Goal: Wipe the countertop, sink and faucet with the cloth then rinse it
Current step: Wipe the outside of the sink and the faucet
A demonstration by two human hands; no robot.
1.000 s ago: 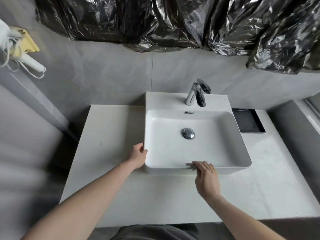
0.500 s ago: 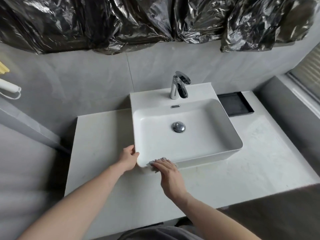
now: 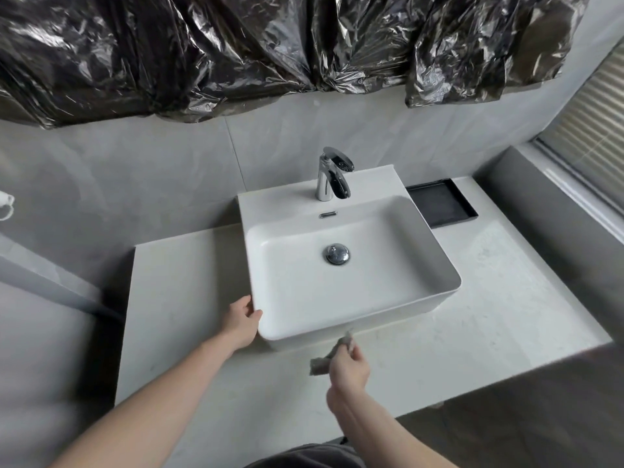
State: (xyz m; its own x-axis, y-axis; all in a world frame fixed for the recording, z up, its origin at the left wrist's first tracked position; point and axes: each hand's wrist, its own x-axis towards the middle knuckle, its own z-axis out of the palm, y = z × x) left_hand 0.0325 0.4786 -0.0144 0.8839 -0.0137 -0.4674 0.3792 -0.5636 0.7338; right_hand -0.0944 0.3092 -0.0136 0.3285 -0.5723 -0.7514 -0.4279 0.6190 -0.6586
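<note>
While our left hand holds the near-left corner of the one sink, our right hand pinches the one cloth over the countertop; one faucet stands behind.

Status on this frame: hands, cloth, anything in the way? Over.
Left hand holds sink at near-left corner. Right hand pinches cloth, just off sink front, over countertop. Nothing in the way of faucet.
</note>
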